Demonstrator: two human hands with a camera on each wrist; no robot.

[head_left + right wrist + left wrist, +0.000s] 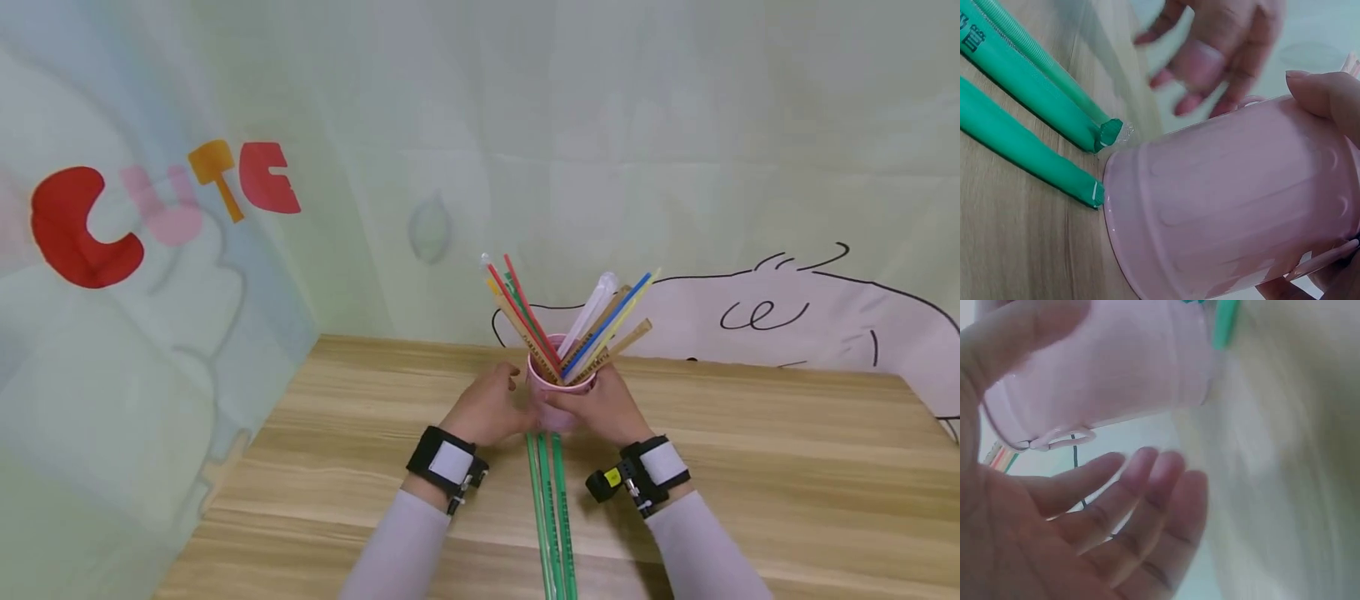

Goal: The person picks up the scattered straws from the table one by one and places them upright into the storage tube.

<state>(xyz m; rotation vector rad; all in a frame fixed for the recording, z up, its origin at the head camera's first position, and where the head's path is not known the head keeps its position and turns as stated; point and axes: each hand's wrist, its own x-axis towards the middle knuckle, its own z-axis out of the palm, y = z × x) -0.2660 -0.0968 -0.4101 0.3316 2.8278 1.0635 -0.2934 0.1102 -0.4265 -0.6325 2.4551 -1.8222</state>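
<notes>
A small pink bucket [553,413] stands upright near the back of the table, in the middle of the head view, with several straws [606,323] fanning out of its top. My right hand [611,408] grips its right side; the thumb [1329,94] lies near the rim in the right wrist view. My left hand [1041,531] is at the bucket's left side, its fingers relaxed and apart from the wall, the thumb across the near side. Whether that thumb touches is unclear. Several long green wrapped straws [549,500] lie on the table, their far ends by the bucket's base.
The wooden table [360,483] stretches to both sides. A pale printed cloth [480,167] hangs behind it and along the left, bearing coloured letters [270,177]. Each wrist wears a black band [447,463] with a camera.
</notes>
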